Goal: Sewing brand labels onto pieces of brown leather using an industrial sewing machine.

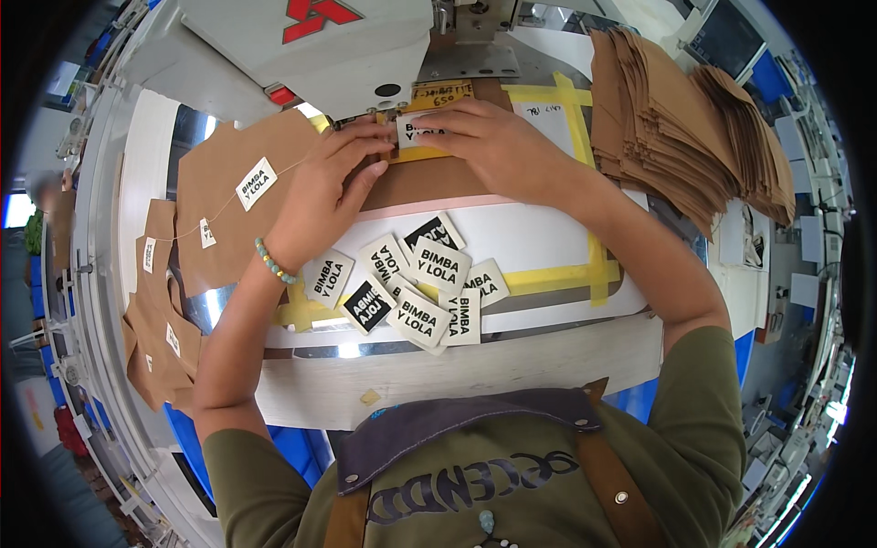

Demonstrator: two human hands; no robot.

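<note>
A small white label (407,131) with dark print lies in a yellow guide plate (422,154) under the sewing machine's head. My right hand (512,151) lies over the label's right part, fingers stretched out and pressing on it. To the left of the label, my left hand (333,183) is open, with its thumb apart from the fingers and its fingertips near the plate's edge. Beneath both hands is a brown piece of material (448,183). Closer to me, a loose heap of white and black labels (418,320) is spread on the white work plate (548,237).
A grey-white sewing machine (228,55) stands across the back. Brown pieces with labels (215,173), joined by thread, hang at the left. Stacked brown pieces (653,128) rest at the right. Yellow tape (598,265) edges the work plate. A screen (726,36) is at the far right.
</note>
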